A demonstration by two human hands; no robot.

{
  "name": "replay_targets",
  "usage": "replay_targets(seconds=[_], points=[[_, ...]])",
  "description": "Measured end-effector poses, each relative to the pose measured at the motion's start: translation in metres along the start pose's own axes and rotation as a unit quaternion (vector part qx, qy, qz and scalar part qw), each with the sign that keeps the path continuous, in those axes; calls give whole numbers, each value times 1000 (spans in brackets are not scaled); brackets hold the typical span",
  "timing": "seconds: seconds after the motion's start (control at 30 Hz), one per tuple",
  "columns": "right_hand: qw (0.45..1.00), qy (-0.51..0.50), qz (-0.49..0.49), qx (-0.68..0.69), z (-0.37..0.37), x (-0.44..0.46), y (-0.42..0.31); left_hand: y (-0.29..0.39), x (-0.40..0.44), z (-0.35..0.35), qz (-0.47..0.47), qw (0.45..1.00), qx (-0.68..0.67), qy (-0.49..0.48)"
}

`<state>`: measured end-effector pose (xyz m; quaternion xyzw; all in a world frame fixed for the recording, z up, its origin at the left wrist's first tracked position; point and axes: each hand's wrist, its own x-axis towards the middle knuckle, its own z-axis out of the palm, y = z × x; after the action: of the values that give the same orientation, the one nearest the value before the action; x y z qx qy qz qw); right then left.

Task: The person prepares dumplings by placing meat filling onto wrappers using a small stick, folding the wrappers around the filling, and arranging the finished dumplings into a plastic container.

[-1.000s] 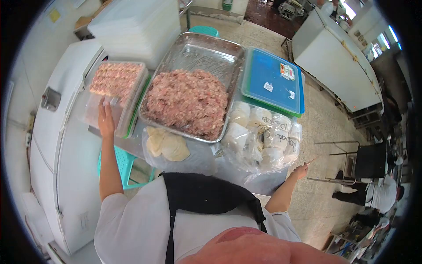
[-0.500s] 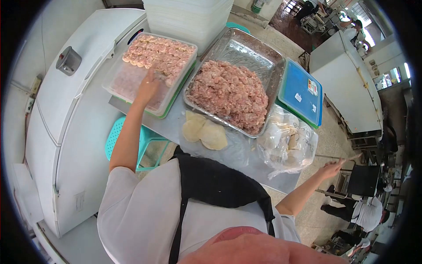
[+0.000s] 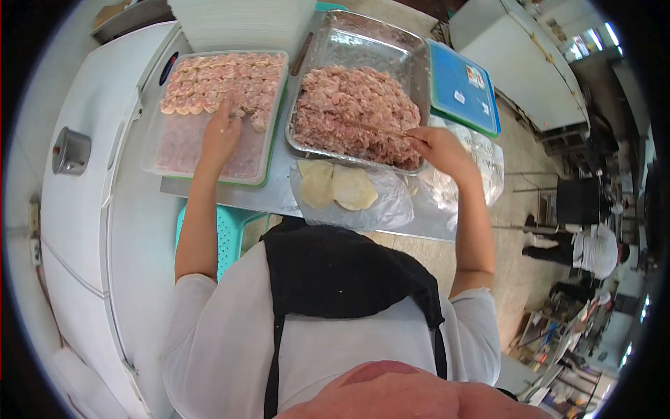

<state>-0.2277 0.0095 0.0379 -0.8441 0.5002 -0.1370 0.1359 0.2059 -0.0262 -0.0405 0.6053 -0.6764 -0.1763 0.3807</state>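
My left hand point(image 3: 222, 136) reaches over a clear plastic container point(image 3: 157, 164) with rows of small round meat dumplings point(image 3: 209, 77) at its far side. Its fingers are stretched toward the front row, and the fingertips seem to touch dumplings there. My right hand point(image 3: 443, 150) is closed on the end of a thin flat stick point(image 3: 377, 128). The stick's far part lies against the ground meat point(image 3: 356, 98) heaped in a metal tray point(image 3: 349, 42). In front of the tray, pale round wrappers point(image 3: 352, 187) lie on a plastic sheet point(image 3: 394, 206).
A stack of whitish containers point(image 3: 244, 24) stands behind the dumplings. Right of the tray are a blue lid point(image 3: 457, 84) and a plastic bag point(image 3: 488, 164) of pale items. A white freezer point(image 3: 77, 230) is at left, with a teal stool point(image 3: 227, 237) below. Another person point(image 3: 593, 251) stands far right.
My right hand has swung in from the far right to the meat tray, its stick now against the meat. My left hand stays over the dumplings. The view has shifted.
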Motion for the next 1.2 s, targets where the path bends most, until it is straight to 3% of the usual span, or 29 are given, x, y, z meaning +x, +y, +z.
replay_targets(seconds=[0.03,0.1,0.2,0.23,0.3,0.43,0.47,0.53,0.67,0.7,0.77,0.83,0.9,0.97,1.0,1.07,1.2], points=[[1000,1,13,0,-11,2,-7,15,-2,-6,-9,1000,17,9],[972,-143,108,-154,-36,10,-27,49,-17,-12,40,999,-11,6],[957,-115,106,-246,4,19,-6,90,-35,9,205,969,-139,-25],[945,-117,95,-289,24,19,-4,96,-42,24,224,957,-164,-86],[955,-51,-17,-292,64,6,-18,99,-58,56,239,927,-201,-207],[943,-105,-17,-314,44,-7,-56,90,-86,123,228,890,-203,-340],[946,-110,12,-305,23,-4,-53,86,-93,135,228,889,-202,-343],[939,-84,46,-329,-5,-6,-36,85,-104,151,323,911,-142,-213],[950,-85,45,-296,42,-19,-6,69,-99,158,295,915,-118,-248],[956,-53,-8,-288,52,-26,-15,63,-96,155,260,917,-141,-267],[961,-44,-11,-272,69,-37,-18,59,-94,147,224,918,-162,-284],[968,-51,-25,-243,56,-42,-4,68,-95,124,104,939,-222,-243],[975,-58,-39,-213,30,-37,2,73,-93,110,102,938,-214,-252],[954,-96,53,-278,-2,-22,1,81,-96,108,69,950,-202,-228],[958,-86,42,-271,8,-17,14,81,-100,114,65,951,-200,-226],[966,-67,11,-250,50,-18,19,76,-108,132,185,962,-72,-187],[967,-68,-65,-239,64,-18,-1,60,-111,143,161,958,-62,-228]])
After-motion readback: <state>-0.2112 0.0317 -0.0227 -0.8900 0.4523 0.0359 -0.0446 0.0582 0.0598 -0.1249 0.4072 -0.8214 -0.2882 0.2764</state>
